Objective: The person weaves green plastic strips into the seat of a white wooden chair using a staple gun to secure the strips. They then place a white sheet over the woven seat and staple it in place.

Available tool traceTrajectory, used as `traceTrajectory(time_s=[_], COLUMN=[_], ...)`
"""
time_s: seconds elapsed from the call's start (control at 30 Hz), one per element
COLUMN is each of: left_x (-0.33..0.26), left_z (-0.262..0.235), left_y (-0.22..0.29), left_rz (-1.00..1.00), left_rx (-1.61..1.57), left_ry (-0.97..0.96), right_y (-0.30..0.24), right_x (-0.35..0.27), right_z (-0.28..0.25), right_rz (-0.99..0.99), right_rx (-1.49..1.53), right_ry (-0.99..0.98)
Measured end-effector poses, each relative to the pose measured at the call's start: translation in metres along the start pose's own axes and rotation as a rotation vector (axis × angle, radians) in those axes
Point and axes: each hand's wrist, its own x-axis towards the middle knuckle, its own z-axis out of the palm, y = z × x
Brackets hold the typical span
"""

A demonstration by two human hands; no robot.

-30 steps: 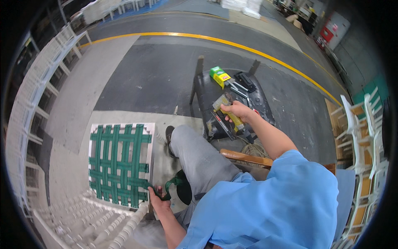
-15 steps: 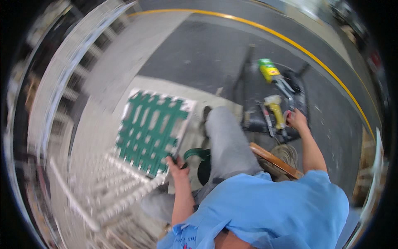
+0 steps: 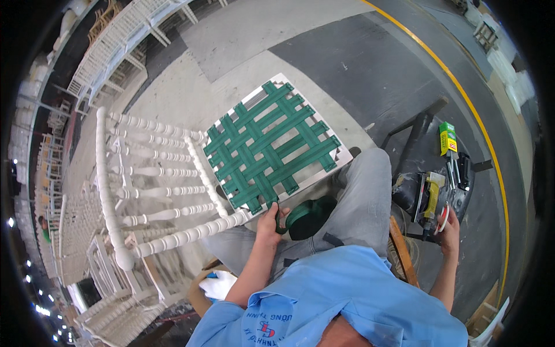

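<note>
Now, your left hand [image 3: 269, 222]: closed around the edge of a roll of green webbing [image 3: 309, 217], fingers curled over its near rim, at the front edge of the chair seat.
Your right hand [image 3: 450, 230]: out to your right over the small black stand, fingers wrapped round a red and white object [image 3: 443, 218] (too small to tell what it is); the grip looks closed.
Roll of green webbing: resting against your grey-trousered leg [image 3: 361, 202], just beside the seat's near corner, dark green and round.
Chair seat [image 3: 272, 144]: a white square frame laced with green straps woven over and under in a lattice; it lies tilted toward you, its near corner touching your left hand.
Chair back [image 3: 156, 185]: white turned spindles and posts, lying to the left of the seat (the chair is on its side or back on the floor).
Black stand [image 3: 430, 191]: to the right of your knee, carrying a yellow and black tool [image 3: 430, 196], with a green and yellow box [image 3: 447, 137] at its far end.
Floor [image 3: 358, 63]: grey concrete with a curved yellow line [image 3: 462, 92] running across the upper right.
Surroundings: more white chairs [image 3: 124, 40] stacked along the left rim, well apart from your hands.
You: seated, blue shirt [image 3: 347, 301] filling the lower middle of the view.
</note>
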Motion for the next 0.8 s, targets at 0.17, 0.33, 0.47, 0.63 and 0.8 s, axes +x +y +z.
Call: traceTrajectory(time_s=[0.17, 0.33, 0.47, 0.63, 0.8], left_x=[-0.004, -0.007, -0.011, -0.019, -0.024], left_z=[-0.029, -0.036, -0.029, -0.032, -0.023], left_y=[0.042, 0.058, 0.059, 0.059, 0.061], left_rz=[0.176, 0.273, 0.262, 0.232, 0.220], left_rx=[-0.029, -0.001, 0.048, 0.066, 0.102], left_ry=[-0.150, -0.149, -0.172, -0.172, -0.207], right_y=[-0.051, -0.092, -0.069, -0.042, -0.035], right_x=[0.028, 0.005, 0.004, -0.005, 0.004], right_z=[0.137, 0.308, 0.384, 0.438, 0.449], right_rz=[-0.453, -1.203, -1.419, -1.555, -1.499], right_rx=[-0.423, -1.029, -1.094, -1.217, -1.335], right_ry=[-0.499, -0.949, -1.155, -1.275, -1.357])
